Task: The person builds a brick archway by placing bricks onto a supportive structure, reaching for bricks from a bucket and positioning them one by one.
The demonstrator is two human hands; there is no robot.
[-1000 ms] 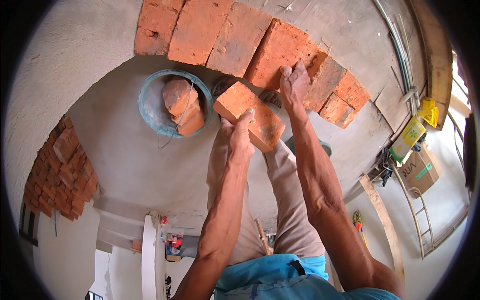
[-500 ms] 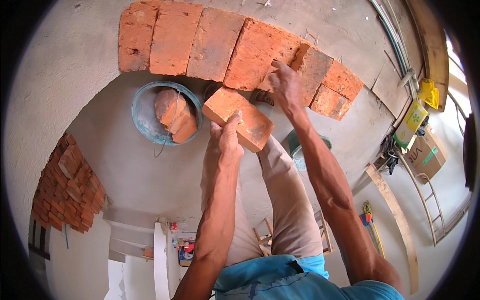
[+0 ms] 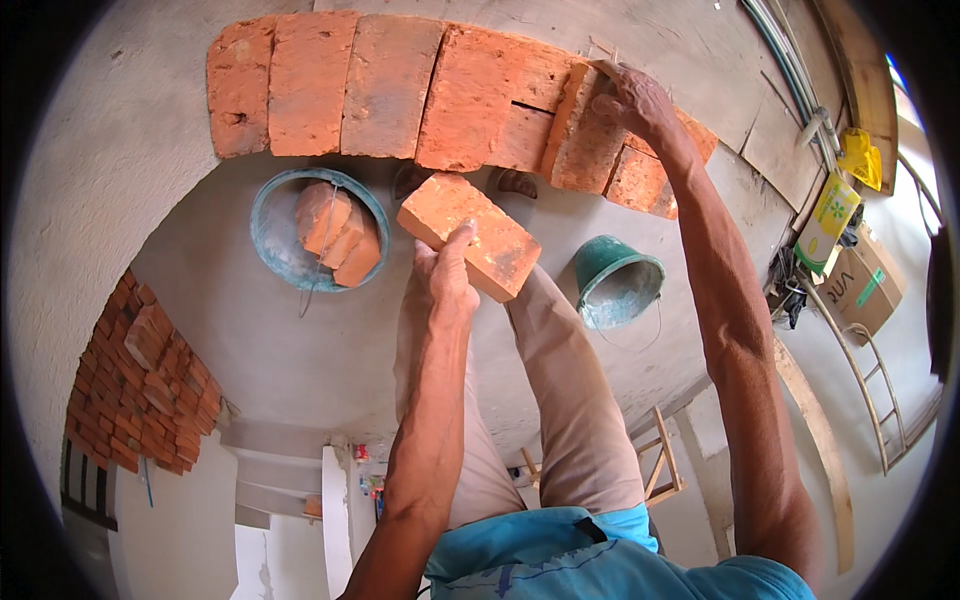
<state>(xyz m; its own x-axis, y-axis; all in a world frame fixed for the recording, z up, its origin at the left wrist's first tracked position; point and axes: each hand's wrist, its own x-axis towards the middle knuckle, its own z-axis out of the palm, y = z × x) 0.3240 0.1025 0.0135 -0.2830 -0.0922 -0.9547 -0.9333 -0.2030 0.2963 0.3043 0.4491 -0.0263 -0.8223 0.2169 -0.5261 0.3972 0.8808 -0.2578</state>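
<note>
A loose orange brick is in my left hand, whose thumb lies across its face and whose fingers curl at the near side. Beyond it runs a slightly curved row of bricks. My right hand is up at the right part of this row, fingers bent over the top of a brick that stands a little askew beside a narrow dark slot; its fingertips are partly hidden. My legs and sandalled feet show below the row.
A blue bucket with brick pieces sits left of my legs, a green bucket to the right. A large brick pile lies lower left. Pipes, boards, a cardboard box and a metal ladder line the right side.
My right hand has moved up and to the right along the row. The view has shifted, bringing the green bucket out from behind my forearm. My left hand still holds its brick.
</note>
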